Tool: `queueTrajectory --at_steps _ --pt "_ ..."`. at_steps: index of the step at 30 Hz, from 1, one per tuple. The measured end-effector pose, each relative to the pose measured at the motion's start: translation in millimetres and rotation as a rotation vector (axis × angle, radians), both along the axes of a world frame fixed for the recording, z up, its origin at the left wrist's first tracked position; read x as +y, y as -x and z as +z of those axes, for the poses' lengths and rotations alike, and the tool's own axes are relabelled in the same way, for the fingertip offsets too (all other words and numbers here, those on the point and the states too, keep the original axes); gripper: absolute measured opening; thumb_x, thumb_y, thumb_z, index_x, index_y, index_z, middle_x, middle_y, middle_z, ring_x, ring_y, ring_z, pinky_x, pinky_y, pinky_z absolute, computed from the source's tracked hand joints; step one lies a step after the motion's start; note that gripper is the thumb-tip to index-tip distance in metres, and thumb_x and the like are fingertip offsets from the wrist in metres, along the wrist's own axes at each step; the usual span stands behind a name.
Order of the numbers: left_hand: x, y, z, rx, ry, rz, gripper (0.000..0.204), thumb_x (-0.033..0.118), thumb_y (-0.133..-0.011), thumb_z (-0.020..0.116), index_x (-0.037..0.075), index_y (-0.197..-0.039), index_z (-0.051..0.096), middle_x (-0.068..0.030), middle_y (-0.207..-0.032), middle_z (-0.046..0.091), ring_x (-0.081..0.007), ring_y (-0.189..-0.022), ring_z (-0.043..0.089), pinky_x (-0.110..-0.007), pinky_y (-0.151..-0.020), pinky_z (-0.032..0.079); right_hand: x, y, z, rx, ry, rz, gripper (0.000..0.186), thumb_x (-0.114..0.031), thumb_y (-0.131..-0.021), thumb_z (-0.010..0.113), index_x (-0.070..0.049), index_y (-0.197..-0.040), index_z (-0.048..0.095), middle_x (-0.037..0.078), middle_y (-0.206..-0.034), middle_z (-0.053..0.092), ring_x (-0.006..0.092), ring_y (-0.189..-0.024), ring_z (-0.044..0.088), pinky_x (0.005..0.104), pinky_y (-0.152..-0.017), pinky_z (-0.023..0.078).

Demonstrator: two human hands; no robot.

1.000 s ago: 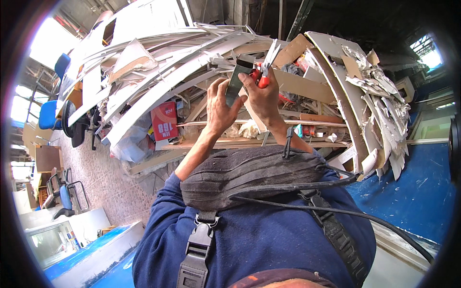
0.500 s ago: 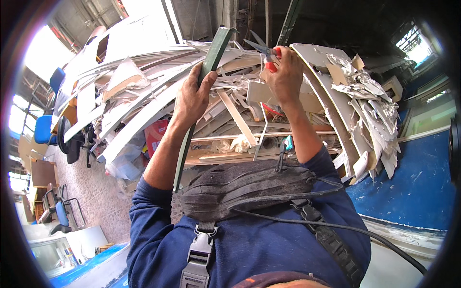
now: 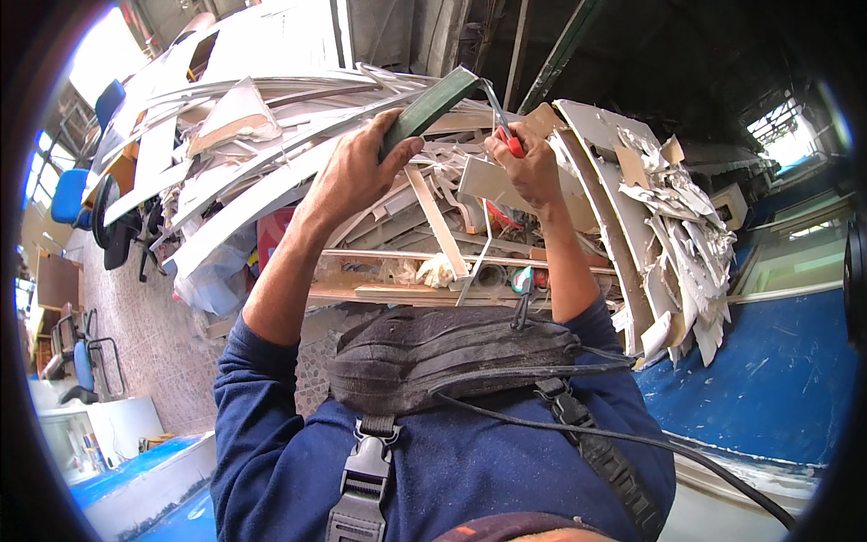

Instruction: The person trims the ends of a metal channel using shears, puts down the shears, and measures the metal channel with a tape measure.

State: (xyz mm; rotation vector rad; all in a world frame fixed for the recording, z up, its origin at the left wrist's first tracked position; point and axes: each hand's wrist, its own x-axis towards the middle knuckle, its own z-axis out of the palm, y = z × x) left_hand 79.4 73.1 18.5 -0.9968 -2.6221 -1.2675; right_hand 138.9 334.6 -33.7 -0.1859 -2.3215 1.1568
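I grip a long dark green strip (image 3: pixel 427 113) in my left hand (image 3: pixel 357 172), fingers wrapped round it. It slants up to the right, its upper end above the pile. My right hand (image 3: pixel 533 172) is closed on red-handled snips (image 3: pixel 511 143), their blades rising to that upper end; whether they bite into it I cannot tell. The strip's lower part is hidden behind my left hand and forearm. A dark padded pouch (image 3: pixel 452 361) with a cable lies across my front, below both hands.
A big pile of white boards and scrap strips (image 3: pixel 257 181) spans the view ahead, with broken panels (image 3: pixel 668 226) stacked at right. Blue chairs (image 3: pixel 68 197) and a cabinet (image 3: pixel 59 280) stand at left beside the speckled floor (image 3: pixel 135 343). A blue surface (image 3: pixel 759 379) is at lower right.
Since half a second ago the strip's top has swung down and rightward, and the snips have turned upright to meet it. A second ago my hands were close together, lower on the strip.
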Motion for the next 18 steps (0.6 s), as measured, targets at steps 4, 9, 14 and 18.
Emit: queueTrajectory --at_steps 4,9,14,18 --pt "-7 2 0 0.039 0.06 -0.011 0.051 0.037 -0.095 0.066 0.003 -0.131 0.055 -0.0244 -0.093 0.071 -0.036 -0.084 0.071 -0.044 -0.076 0.053 -4 -8 -7 -0.069 0.14 0.086 0.03 -0.034 -0.085 0.074 -0.005 -0.094 0.068 0.006 -0.076 0.066 0.0144 -0.071 0.06 0.029 -0.07 0.05" --pt "-7 9 -11 0.175 0.092 0.0 0.046 0.036 -0.094 0.068 0.009 -0.13 0.056 -0.0203 -0.089 0.071 -0.0354 -0.08 0.071 -0.044 -0.071 0.052 -8 -11 -28 -0.036 0.048 0.027 0.027 -0.028 -0.087 0.073 -0.004 -0.097 0.066 0.007 -0.079 0.066 0.0173 -0.074 0.063 0.0314 -0.072 0.051" --pt "-11 19 -17 0.315 0.177 0.075 0.039 0.034 -0.096 0.065 0.008 -0.125 0.062 -0.0202 -0.1 0.07 -0.037 -0.089 0.07 -0.046 -0.077 0.054 -12 -19 -68 0.169 -0.389 -0.135 0.035 -0.019 -0.088 0.072 -0.003 -0.117 0.058 0.012 -0.096 0.068 0.0256 -0.087 0.068 0.0393 -0.08 0.054" --pt "-15 26 -12 0.311 0.281 0.108 0.036 0.03 -0.097 0.062 0.008 -0.126 0.065 -0.0199 -0.104 0.07 -0.0391 -0.092 0.069 -0.047 -0.079 0.054 -22 -42 -98 -0.053 0.04 -0.049 0.039 -0.015 -0.085 0.071 -0.001 -0.119 0.057 0.017 -0.099 0.067 0.0336 -0.094 0.067 0.0421 -0.085 0.053"
